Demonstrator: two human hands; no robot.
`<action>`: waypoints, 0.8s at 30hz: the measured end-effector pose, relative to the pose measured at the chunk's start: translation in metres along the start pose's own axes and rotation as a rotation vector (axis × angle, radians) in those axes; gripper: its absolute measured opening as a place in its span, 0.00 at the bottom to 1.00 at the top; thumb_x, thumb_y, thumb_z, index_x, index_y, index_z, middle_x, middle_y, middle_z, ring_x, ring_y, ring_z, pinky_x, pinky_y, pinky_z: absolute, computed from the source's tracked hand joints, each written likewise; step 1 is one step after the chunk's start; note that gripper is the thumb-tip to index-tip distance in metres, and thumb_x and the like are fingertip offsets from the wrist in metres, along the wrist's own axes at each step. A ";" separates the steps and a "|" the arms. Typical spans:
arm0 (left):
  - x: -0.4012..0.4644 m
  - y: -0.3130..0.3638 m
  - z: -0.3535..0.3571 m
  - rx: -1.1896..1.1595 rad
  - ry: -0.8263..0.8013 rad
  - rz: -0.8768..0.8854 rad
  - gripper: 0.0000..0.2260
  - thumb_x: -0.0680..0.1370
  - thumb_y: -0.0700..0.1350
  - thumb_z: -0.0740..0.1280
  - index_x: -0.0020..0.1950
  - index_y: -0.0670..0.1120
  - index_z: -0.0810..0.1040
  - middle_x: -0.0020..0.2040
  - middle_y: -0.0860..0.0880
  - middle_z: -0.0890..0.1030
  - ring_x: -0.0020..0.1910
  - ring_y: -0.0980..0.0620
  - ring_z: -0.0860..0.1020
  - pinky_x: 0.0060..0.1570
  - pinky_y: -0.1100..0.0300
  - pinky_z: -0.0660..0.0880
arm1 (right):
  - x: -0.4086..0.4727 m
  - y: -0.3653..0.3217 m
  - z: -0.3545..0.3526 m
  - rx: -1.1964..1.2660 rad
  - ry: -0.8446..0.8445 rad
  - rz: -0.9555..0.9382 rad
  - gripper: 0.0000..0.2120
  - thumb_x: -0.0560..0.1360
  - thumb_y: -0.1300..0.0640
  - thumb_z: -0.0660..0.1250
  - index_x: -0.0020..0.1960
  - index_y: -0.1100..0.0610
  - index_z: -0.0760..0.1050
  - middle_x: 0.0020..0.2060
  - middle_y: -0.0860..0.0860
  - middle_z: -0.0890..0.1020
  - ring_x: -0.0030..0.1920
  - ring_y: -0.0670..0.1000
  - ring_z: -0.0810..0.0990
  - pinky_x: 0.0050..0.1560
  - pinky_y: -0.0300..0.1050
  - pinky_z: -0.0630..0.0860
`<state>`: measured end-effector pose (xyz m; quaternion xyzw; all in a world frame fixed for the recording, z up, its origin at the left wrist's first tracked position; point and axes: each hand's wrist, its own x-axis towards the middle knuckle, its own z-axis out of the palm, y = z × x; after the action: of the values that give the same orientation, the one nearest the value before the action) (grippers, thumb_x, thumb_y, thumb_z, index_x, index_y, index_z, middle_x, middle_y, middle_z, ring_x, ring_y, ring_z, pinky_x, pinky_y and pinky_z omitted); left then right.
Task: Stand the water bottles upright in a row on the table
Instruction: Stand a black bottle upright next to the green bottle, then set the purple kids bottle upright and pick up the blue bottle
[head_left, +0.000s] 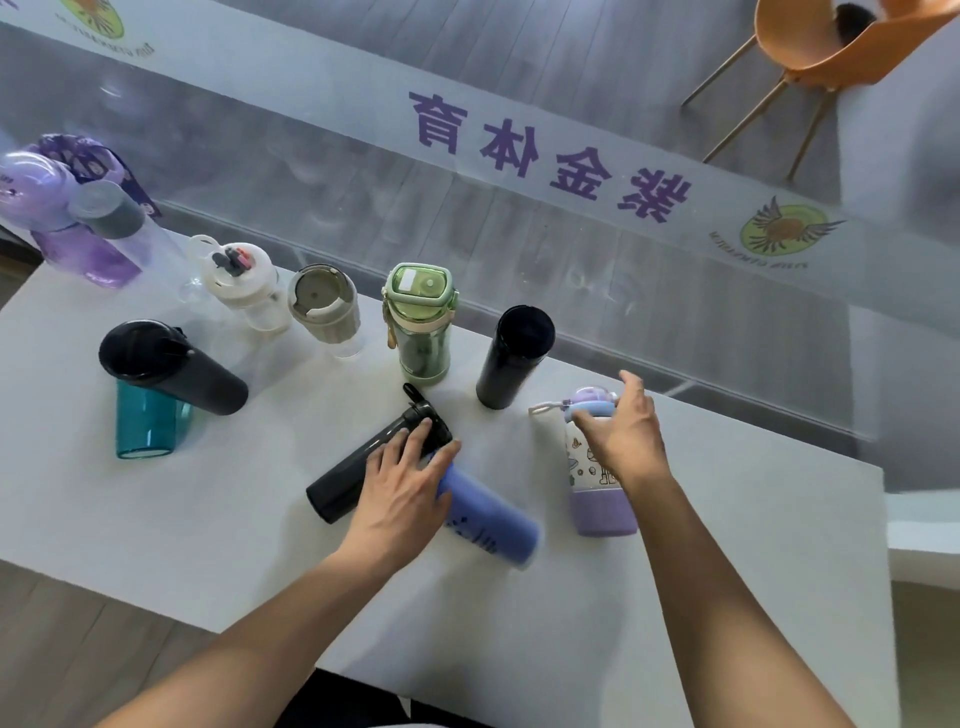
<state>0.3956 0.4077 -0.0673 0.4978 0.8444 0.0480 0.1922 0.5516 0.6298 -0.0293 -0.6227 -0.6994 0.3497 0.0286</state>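
On the white table (727, 545), the left hand (400, 493) lies over a black flask (358, 467) on its side, its cap end pointing to one o'clock, and touches a blurred blue bottle (488, 519) lying at its four o'clock. The right hand (623, 436) grips the lid of an upright lilac bottle (597, 499). At twelve o'clock stand a green bottle (422, 332) and a dark flask (511, 358).
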 end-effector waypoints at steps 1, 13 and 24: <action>0.003 0.005 -0.006 -0.012 0.024 0.018 0.27 0.77 0.53 0.65 0.76 0.56 0.63 0.78 0.42 0.60 0.74 0.37 0.61 0.69 0.44 0.61 | 0.002 0.010 0.000 -0.032 0.009 0.050 0.39 0.72 0.50 0.72 0.78 0.54 0.59 0.66 0.59 0.73 0.66 0.61 0.74 0.65 0.53 0.73; 0.022 0.028 -0.019 0.070 -0.053 0.158 0.25 0.78 0.53 0.63 0.74 0.55 0.63 0.75 0.47 0.63 0.74 0.42 0.59 0.69 0.48 0.60 | 0.027 0.053 0.036 -0.064 -0.093 0.210 0.38 0.63 0.36 0.73 0.63 0.58 0.69 0.59 0.58 0.79 0.59 0.60 0.79 0.57 0.52 0.77; -0.001 0.013 0.019 0.122 -0.163 0.101 0.26 0.76 0.53 0.65 0.73 0.56 0.64 0.76 0.45 0.64 0.76 0.39 0.59 0.71 0.42 0.55 | 0.009 0.055 0.017 0.285 0.148 -0.020 0.37 0.59 0.42 0.81 0.63 0.52 0.70 0.55 0.51 0.80 0.54 0.54 0.81 0.54 0.52 0.80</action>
<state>0.4137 0.4111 -0.0810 0.5527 0.8012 -0.0346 0.2268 0.5887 0.6294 -0.0747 -0.6294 -0.6447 0.3983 0.1718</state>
